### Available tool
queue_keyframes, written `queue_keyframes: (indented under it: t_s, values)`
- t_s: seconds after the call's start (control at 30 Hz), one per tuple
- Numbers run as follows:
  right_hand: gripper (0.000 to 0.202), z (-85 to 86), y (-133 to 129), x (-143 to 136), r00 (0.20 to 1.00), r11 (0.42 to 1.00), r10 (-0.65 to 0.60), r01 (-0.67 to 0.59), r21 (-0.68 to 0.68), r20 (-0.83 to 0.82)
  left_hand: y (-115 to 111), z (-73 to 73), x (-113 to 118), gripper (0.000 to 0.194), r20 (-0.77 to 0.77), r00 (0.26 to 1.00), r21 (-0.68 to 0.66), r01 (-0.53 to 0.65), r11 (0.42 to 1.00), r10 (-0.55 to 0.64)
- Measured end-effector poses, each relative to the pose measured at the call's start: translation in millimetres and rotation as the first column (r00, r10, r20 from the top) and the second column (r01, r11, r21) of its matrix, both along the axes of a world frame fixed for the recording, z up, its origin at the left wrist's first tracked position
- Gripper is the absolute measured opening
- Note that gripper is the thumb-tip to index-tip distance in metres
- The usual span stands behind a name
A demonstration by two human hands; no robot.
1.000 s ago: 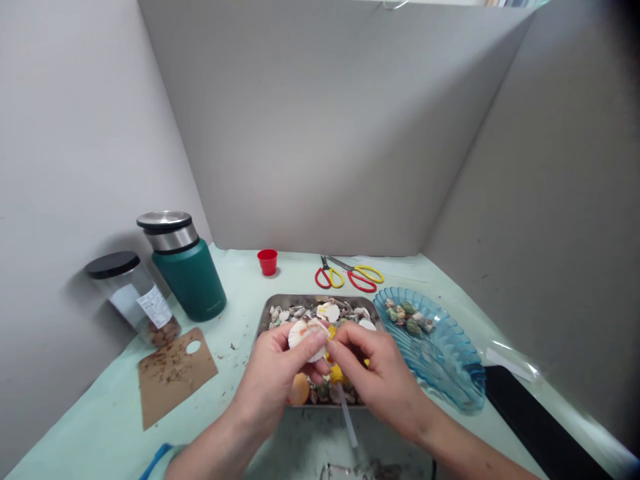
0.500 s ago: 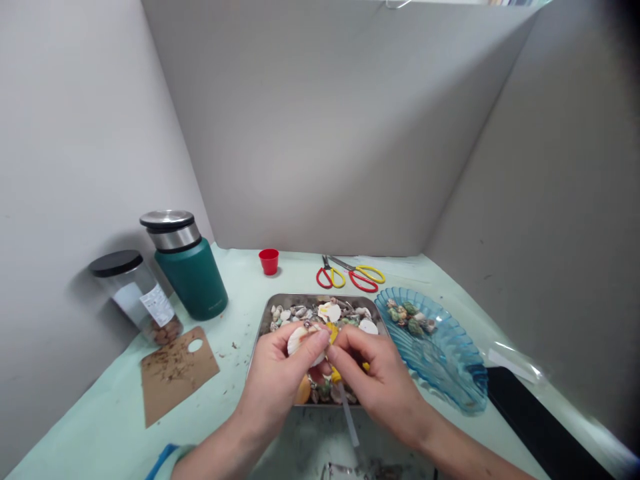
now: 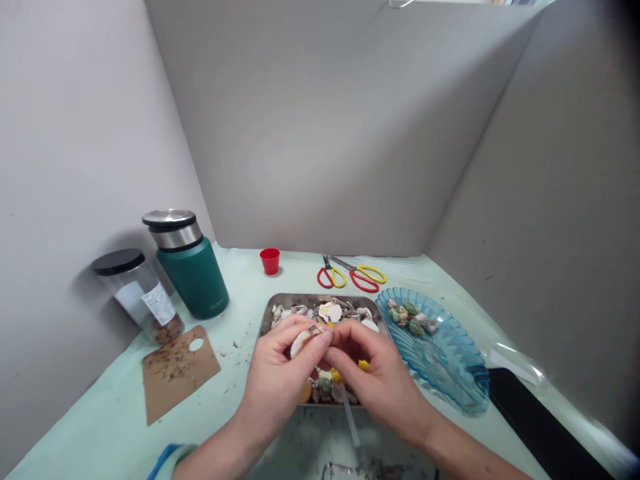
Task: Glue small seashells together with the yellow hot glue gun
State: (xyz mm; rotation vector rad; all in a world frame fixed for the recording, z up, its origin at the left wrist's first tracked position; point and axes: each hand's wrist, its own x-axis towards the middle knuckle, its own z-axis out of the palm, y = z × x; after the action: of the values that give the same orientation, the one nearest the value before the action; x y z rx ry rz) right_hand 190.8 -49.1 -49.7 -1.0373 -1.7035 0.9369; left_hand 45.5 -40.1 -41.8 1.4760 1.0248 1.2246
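A pale, ribbed seashell (image 3: 300, 343) is gripped between the thumb and fingers of my left hand (image 3: 283, 363). A small shiny metal piece (image 3: 314, 329) shows at its upper edge. My right hand (image 3: 373, 370) is closed, thumb against fingers, beside the shell's right edge; what it pinches is hidden. Below both hands stands a metal tray (image 3: 264, 320) full of shells and small stones. A yellow tool (image 3: 336, 375), partly covered by my right hand, has a translucent stick (image 3: 350, 417) extending past the tray's near rim; it looks like a glue gun.
To the right lies a blue scalloped dish (image 3: 450, 360) with several stones or shells. Two pairs of scissors (image 3: 331, 275) and a red cup (image 3: 271, 262) are behind the tray. At left are a green flask (image 3: 195, 277), a clear jar (image 3: 145, 300) and brown cardboard (image 3: 180, 377).
The shell has tilted so that it shows more edge-on. My right fingers have moved up and closer to my left hand, covering more of the yellow tool.
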Motion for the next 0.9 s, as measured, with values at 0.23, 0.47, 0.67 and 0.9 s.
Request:
queue_keyframes:
  t_s: [0.23,0.47,0.67,0.9]
  values:
    - [0.014,-4.3,4,0,0.996,1.000,0.005,-0.006,-0.016,-0.085,-1,1.2,0,0.017,-0.042,0.998,-0.006,-0.036,0.999,0.036]
    - [0.015,-5.0,4,3,0.998,0.999,-0.047,0.047,0.004,-0.035,0,2.0,2,0.006,-0.124,0.989,0.051,-0.071,0.996,0.077]
    - [0.011,-3.2,9,10,0.977,0.960,-0.182,0.151,0.238,0.113,5,5.1,-7,0.016,-0.112,0.989,0.117,-0.082,0.990,0.095]
    - [0.008,2.6,11,17,0.968,0.901,-0.201,0.122,0.417,0.151,5,11.8,-14,0.013,-0.221,0.970,0.161,-0.063,0.985,0.098]
